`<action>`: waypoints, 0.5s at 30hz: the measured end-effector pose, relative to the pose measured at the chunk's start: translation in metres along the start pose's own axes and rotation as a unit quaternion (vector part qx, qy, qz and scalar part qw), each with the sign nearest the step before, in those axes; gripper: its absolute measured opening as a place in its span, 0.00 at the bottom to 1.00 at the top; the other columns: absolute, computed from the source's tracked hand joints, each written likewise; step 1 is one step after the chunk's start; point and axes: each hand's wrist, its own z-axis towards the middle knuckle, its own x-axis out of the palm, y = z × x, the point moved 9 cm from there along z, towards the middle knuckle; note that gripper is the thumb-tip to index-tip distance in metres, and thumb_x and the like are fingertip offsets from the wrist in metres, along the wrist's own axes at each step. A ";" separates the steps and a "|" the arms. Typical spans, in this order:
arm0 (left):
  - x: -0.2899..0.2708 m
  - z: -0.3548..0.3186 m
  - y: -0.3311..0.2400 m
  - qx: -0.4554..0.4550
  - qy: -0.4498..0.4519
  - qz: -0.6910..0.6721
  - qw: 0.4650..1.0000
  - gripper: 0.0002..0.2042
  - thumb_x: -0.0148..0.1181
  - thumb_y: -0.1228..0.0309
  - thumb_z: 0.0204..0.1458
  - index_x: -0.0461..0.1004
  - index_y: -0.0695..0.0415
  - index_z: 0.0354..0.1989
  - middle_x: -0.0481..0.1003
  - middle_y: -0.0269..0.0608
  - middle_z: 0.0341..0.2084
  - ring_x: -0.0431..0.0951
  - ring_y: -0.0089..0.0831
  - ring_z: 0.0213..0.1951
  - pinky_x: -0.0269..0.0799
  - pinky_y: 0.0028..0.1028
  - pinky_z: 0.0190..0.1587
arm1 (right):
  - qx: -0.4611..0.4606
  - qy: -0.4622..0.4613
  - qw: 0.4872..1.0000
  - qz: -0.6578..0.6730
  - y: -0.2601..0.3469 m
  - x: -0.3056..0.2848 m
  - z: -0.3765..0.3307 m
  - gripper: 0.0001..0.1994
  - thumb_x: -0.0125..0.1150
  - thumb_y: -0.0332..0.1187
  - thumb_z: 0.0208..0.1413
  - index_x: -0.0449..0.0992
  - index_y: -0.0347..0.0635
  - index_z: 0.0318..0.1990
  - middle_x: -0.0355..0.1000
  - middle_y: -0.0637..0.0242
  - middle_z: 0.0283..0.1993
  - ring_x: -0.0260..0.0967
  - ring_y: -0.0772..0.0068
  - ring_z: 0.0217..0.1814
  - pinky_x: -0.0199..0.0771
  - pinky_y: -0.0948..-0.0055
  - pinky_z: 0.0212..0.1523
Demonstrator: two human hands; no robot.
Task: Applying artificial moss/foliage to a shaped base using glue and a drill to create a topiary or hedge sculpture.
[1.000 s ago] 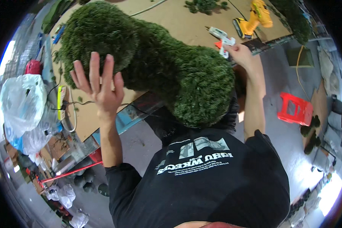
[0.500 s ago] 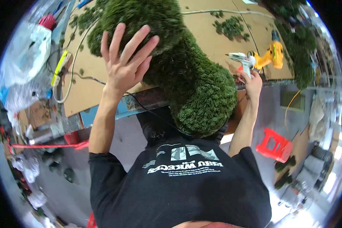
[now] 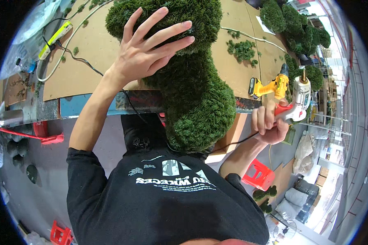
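A large, lumpy shape covered in dark green artificial foliage (image 3: 212,110) leans over the table's near edge, its lower end down by my lap. My left hand (image 3: 145,57) lies on its upper part with the fingers spread, pressed flat against the greenery. Off to the right, clear of the foliage, my right hand (image 3: 270,122) grips a white glue gun (image 3: 301,94) by its handle, close to the red trigger. The nozzle points up and away from me. From the handle a dark cord (image 3: 241,141) runs down toward my lap.
A yellow cordless drill (image 3: 275,86) lies near the table edge, beside the glue gun. Loose green sprigs (image 3: 242,50) are scattered on the cardboard (image 3: 84,65). A yellow power strip (image 3: 55,40) with cords lies left. Red stools (image 3: 258,175) stand on the floor; more foliage shapes (image 3: 292,24) stand far right.
My right hand has lifted the glue gun from beside the foliage shape, bringing it nearer and to the right, nozzle now upward. My left hand stays spread on the foliage. The whole view has shifted.
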 end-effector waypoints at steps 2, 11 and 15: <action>0.002 0.000 -0.001 -0.001 0.004 0.000 1.000 0.25 0.67 0.67 0.52 0.79 0.33 0.61 0.68 0.23 0.69 0.59 0.42 0.74 0.47 0.51 0.76 | -0.021 -0.060 0.991 -0.118 -0.006 0.018 0.015 0.22 0.51 0.31 0.62 0.67 0.35 0.63 0.61 0.69 0.22 0.55 0.76 0.15 0.60 0.71 0.19; -0.002 0.000 0.000 -0.010 0.010 0.005 1.000 0.24 0.66 0.65 0.52 0.79 0.32 0.60 0.68 0.21 0.69 0.60 0.41 0.74 0.47 0.51 0.76 | 0.002 -0.186 0.850 -0.494 -0.053 0.044 0.016 0.13 0.61 0.30 0.66 0.78 0.30 0.53 0.72 0.68 0.30 0.62 0.85 0.21 0.58 0.81 0.22; 0.000 -0.001 0.001 -0.014 0.001 -0.001 1.000 0.24 0.66 0.65 0.52 0.80 0.31 0.60 0.68 0.21 0.69 0.60 0.40 0.73 0.46 0.51 0.76 | 0.074 -0.167 0.786 -0.590 -0.065 0.045 0.023 0.11 0.65 0.24 0.58 0.79 0.34 0.48 0.75 0.57 0.40 0.75 0.68 0.36 0.73 0.74 0.36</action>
